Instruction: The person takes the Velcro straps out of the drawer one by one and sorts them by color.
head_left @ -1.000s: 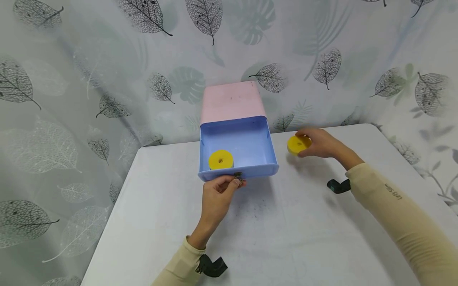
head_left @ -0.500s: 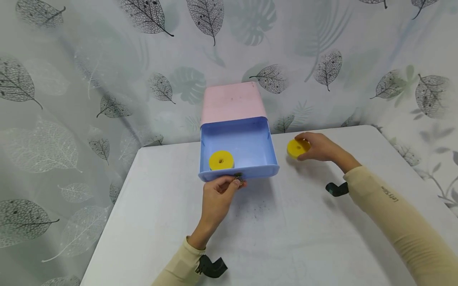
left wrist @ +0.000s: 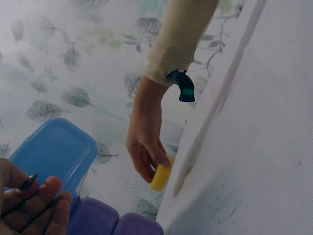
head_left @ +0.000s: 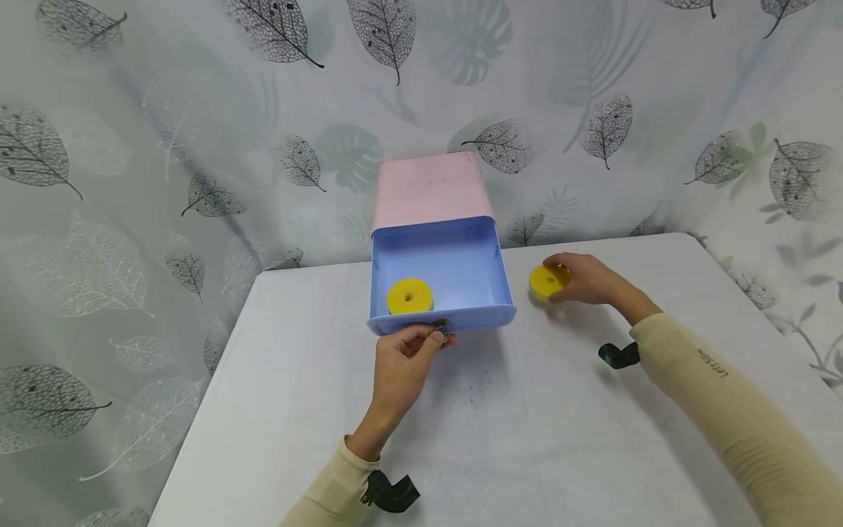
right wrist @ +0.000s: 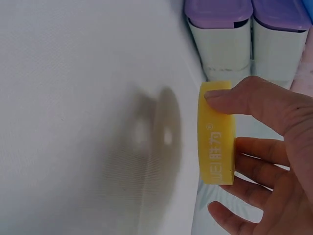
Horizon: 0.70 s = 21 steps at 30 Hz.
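In the head view, my left hand (head_left: 403, 369) pinches the small metal knob (head_left: 443, 334) on the front of a pulled-out blue drawer (head_left: 470, 282). One yellow roll (head_left: 410, 296) with a small centre hole lies flat in the drawer's front left corner. To the right of the drawer, my right hand (head_left: 588, 279) grips a second yellow roll (right wrist: 216, 139) by its edge, thumb on one side and fingers on the other. White lettering runs along that roll's rim in the right wrist view. Its shadow on the white table lies apart from it, so it hangs above the surface.
The drawer belongs to a pink-topped drawer unit (head_left: 431, 187) against a leaf-patterned curtain (head_left: 263, 110). Purple-fronted drawers (right wrist: 220, 12) sit lower in the unit, seen in the wrist views. A white cloth covers the table (head_left: 283, 380); dark specks mark it below the drawer.
My right hand has come slightly down and nearer with its yellow roll. The left hand keeps its hold on the knob, and the drawer stays pulled out.
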Motion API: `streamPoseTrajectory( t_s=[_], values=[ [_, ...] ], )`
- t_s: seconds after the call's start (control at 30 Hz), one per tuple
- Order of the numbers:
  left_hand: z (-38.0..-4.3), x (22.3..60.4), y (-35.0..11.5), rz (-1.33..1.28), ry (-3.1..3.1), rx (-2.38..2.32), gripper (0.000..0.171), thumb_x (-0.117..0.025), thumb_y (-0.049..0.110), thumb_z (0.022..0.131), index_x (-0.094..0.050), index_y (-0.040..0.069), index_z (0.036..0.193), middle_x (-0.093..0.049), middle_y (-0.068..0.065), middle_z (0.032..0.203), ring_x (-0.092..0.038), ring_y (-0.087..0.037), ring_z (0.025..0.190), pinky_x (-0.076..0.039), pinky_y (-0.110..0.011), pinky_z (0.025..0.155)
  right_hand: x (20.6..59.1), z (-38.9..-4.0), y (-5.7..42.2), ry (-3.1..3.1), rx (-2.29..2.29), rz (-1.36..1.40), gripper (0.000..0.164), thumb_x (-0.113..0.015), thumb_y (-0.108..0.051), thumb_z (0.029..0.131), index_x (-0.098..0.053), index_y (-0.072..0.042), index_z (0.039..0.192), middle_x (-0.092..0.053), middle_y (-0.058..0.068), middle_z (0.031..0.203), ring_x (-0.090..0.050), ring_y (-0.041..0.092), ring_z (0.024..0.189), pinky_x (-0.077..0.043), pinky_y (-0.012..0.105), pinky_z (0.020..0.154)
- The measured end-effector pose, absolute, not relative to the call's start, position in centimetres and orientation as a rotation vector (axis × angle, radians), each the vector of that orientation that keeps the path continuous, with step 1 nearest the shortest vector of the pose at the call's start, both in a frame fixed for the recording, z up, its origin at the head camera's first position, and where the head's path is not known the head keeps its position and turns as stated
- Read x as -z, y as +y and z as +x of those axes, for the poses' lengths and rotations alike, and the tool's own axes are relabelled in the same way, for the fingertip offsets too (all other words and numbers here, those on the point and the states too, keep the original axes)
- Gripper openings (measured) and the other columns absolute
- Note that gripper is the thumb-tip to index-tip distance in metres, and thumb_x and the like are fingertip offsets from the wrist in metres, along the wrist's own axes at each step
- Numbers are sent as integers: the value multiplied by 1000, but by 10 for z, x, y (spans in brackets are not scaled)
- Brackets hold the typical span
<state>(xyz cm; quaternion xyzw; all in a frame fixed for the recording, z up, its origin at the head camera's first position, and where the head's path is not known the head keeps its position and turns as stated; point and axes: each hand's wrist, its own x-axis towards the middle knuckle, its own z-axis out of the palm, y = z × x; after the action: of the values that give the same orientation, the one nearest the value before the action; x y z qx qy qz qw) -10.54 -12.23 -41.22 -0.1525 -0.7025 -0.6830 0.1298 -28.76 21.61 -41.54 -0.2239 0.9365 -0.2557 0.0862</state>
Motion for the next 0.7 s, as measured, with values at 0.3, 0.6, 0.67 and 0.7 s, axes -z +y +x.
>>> streamPoseTrajectory(
  t_s=[0.3, 0.6, 0.67, 0.7],
  values=[
    [-106, 413, -121, -450, -2039, 1988, 13, -68, 5, 101, -76, -4, 99, -78, -9, 92, -76, -28, 90, -59, -41, 89, 426, -288, 216, 2767, 753, -614, 67, -84, -9, 86, -51, 11, 141, -53, 33, 141, -48, 50, 128, -34, 65, 112],
    [-106, 412, -121, -440, -2051, 1979, 12, -67, 5, 101, -76, -4, 99, -78, -9, 92, -76, -27, 90, -59, -41, 88, 433, -289, 216, 2758, 741, -610, 68, -84, -9, 86, -51, 12, 142, -53, 34, 141, -49, 50, 128, -34, 65, 112],
    [-106, 412, -121, -439, -2056, 1974, 13, -67, 5, 101, -76, -3, 99, -78, -8, 92, -76, -27, 90, -59, -40, 88, 435, -289, 216, 2754, 739, -604, 69, -85, -10, 85, -51, 12, 142, -53, 34, 141, -49, 50, 128, -35, 65, 112],
    [-106, 413, -121, -440, -2057, 1974, 13, -67, 5, 101, -76, -3, 99, -78, -8, 92, -76, -27, 91, -59, -40, 88, 436, -290, 215, 2752, 738, -603, 70, -85, -10, 85, -51, 12, 142, -53, 34, 141, -49, 50, 127, -35, 65, 112]
  ],
)
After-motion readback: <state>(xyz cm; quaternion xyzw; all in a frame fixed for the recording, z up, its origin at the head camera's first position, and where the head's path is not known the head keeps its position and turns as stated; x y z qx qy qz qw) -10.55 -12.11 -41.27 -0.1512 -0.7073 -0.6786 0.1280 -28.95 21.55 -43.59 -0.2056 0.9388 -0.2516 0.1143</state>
